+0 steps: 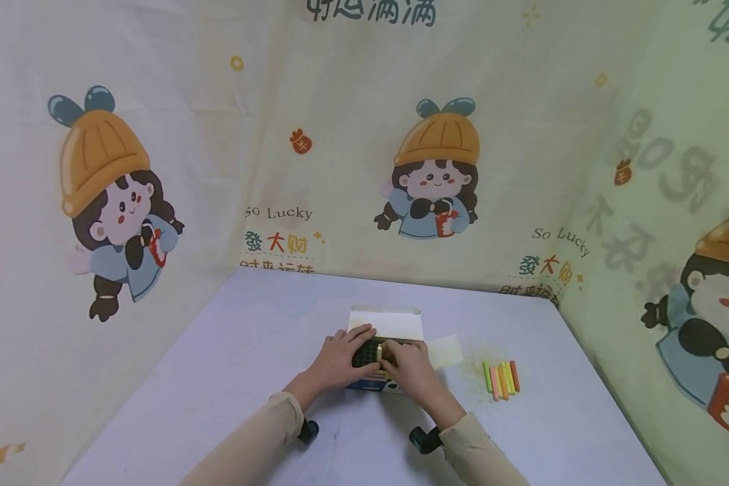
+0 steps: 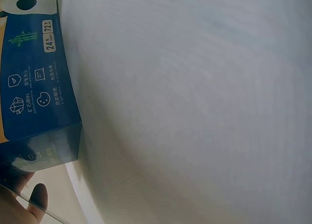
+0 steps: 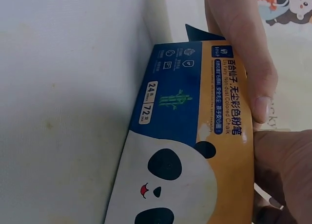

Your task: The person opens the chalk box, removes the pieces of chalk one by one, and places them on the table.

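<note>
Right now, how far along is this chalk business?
The chalk box lies open on the table, lid flap up. Both hands, left hand and right hand, work one pale chalk stick at its top. Several loose chalks lie beside it, untouched.

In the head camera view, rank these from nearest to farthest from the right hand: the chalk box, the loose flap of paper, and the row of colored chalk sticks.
1. The chalk box: directly under the right hand, which rests on it.
2. The loose flap of paper: on the table just right of that hand.
3. The row of colored chalk sticks: farther right, lying apart on the table.
</note>
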`<state>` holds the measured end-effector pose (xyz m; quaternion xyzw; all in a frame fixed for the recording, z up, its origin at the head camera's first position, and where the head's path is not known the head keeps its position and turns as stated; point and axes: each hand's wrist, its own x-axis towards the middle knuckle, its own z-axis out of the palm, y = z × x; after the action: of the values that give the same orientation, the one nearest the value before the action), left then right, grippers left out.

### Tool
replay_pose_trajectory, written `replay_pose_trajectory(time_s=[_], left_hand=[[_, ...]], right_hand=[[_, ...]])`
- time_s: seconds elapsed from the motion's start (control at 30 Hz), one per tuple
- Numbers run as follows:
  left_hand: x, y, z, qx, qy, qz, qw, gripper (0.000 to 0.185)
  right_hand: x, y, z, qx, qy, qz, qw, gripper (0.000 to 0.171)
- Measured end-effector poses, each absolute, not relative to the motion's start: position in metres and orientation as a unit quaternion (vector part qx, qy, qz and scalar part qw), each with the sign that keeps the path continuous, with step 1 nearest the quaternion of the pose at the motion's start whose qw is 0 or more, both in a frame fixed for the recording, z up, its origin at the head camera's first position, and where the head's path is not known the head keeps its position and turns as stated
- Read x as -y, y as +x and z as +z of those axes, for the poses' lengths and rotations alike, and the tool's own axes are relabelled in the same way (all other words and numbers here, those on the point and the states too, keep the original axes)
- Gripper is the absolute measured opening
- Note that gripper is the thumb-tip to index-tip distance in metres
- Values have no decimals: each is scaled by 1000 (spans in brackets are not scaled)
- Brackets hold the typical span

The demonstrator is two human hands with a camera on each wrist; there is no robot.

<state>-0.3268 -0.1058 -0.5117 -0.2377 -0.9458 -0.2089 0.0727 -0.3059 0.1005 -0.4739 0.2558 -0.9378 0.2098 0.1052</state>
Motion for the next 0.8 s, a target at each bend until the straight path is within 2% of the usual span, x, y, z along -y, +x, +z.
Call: replay_pose_trajectory(time_s=[0.43, 0.6, 0.8], left_hand=[[105, -328, -512, 948, -231, -209, 64, 79], [104, -327, -513, 950, -226, -207, 59, 78], [104, -327, -513, 950, -225, -207, 69, 78]], right_hand=[[-98, -302, -465, 942, 269, 178, 87, 16], [-97, -303, -462, 946, 246, 197, 79, 17], [-105, -304, -455, 942, 227, 224, 109, 14]])
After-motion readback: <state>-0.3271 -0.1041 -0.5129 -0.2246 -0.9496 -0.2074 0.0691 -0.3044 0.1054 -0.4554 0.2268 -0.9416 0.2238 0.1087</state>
